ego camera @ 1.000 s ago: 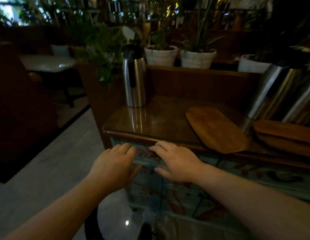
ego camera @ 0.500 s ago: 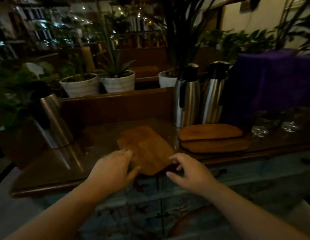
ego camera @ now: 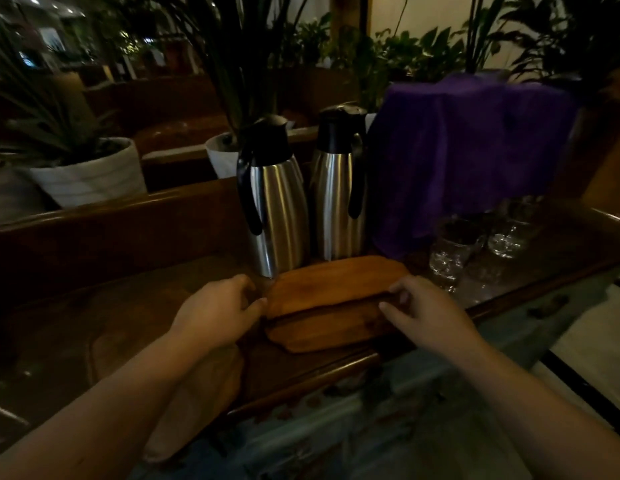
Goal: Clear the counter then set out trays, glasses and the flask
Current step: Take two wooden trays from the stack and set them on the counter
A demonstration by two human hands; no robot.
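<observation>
Trays [ego camera: 331, 287] are lying stacked near the front edge of the table [ego camera: 76, 323], and both hands are closing on the top one. The left hand [ego camera: 216, 315] is touching its left end, fingers curled in a narrow grip; the right hand [ego camera: 428, 311] is pinching its right end, thumb at the front edge. A third tray [ego camera: 211, 386] is lying under the left forearm. Two steel flasks [ego camera: 275, 202] are standing upright just behind the stack. Glasses [ego camera: 453, 251] are sitting to the right, below a purple cloth [ego camera: 467, 143]. Potted plants [ego camera: 83, 168] are lining the ledge behind.
</observation>
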